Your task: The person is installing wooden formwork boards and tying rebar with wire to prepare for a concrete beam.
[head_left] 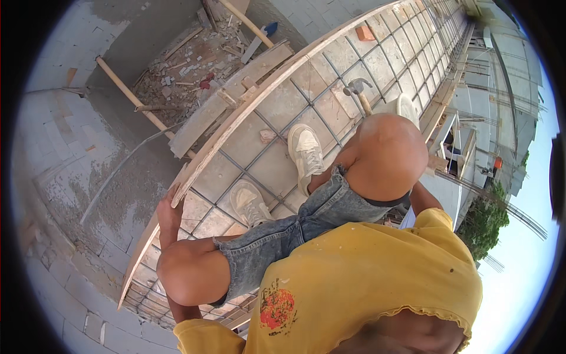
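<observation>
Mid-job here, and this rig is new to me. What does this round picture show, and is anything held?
There is no machine: a person squats, seen from above by a head-worn fisheye camera, which bends straight edges. Steel bars form a grid over pale floor panels, with a red brick among them. The left hand touches the wooden edge board. The right hand is hidden; a hammer has its handle partly behind the right knee, so whether it is held cannot be told.

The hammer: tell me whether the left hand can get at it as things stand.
Probably not without shifting: the left hand is at the wooden board, while the hammer lies beyond the right shoe, close to the right knee.
</observation>
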Tool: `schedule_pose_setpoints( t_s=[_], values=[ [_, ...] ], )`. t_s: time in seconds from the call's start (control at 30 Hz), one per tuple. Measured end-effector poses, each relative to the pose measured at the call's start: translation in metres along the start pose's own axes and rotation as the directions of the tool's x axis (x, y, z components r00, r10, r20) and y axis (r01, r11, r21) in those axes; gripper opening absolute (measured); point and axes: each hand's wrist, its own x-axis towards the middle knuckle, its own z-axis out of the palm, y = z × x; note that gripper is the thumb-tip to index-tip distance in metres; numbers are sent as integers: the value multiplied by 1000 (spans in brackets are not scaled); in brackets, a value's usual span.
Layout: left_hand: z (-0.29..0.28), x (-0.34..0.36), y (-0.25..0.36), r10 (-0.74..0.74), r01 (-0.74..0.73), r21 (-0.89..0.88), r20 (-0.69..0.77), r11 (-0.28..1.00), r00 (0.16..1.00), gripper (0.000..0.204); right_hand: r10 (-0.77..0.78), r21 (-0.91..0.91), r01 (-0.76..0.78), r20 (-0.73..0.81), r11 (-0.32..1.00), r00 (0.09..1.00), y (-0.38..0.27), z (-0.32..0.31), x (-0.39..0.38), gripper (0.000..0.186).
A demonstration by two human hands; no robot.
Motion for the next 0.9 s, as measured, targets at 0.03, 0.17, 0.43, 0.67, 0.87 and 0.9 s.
schedule_pose_setpoints(
  t_s=[0.03, 0.17, 0.43, 0.67, 0.87, 0.9],
  values=[
    [-7, -2, 10, 17, -16, -18, 36, 1000, 999, 41, -5, 5, 6, -64, 1000, 998, 34, -3, -64, 17],
    [0, -5, -8, -36, 30, 60, 95, 998, 995, 33, -53, 0, 55, -261, 998, 964, 91, 96, -116, 19],
    [15, -9, -10, 83, -79, 63, -59, 995, 995, 19, -126, -231, 37, -385, 972, 914, 128, 105, -86, 27],
    [3, -5, -6, -143, 139, 59, 69, 989, 987, 18, -73, -316, -165, -624, 934, 778, 40, -104, -16, 21],
    [11, 5, -19, -276, 275, 24, 114, 961, 954, 20, 126, -536, -231, -225, 812, 966, 127, -119, 63, 25],
    [6, 4, -34, -281, 279, 32, 93, 960, 955, 20, 122, -604, -227, -210, 764, 970, 127, -107, 72, 29]
  ],
)
